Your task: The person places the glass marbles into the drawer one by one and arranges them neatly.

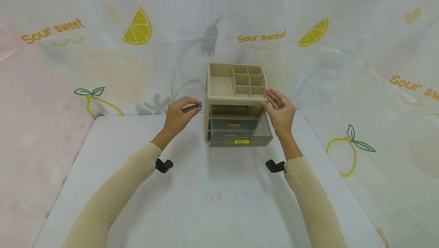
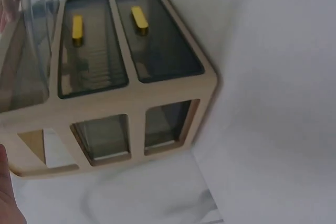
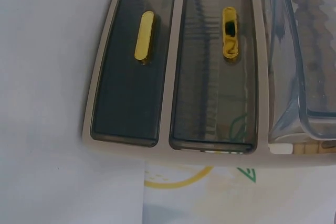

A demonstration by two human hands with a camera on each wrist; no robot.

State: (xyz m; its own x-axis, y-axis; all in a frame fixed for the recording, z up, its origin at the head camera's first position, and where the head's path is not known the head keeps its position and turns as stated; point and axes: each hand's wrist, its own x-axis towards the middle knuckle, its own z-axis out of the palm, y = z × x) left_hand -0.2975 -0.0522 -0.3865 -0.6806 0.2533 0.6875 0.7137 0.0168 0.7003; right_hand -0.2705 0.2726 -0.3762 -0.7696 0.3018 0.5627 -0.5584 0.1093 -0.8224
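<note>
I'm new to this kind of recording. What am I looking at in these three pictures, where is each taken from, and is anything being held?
No machine here: a person works with two bare hands. The big picture comes from a camera on the person's head, looking down at a white table. The two small ones come from cameras strapped to the wrists, so they show the work close up and turned sideways.

On the table stands a beige organizer with open compartments on top and smoky drawers with gold handles. Its top drawer is pulled out; the two lower ones are closed.

The left hand pinches a small dark object between its fingers, beside the organizer; it is too small to identify. The right hand, fingers straight, rests against the organizer's right front corner and holds nothing.
</note>
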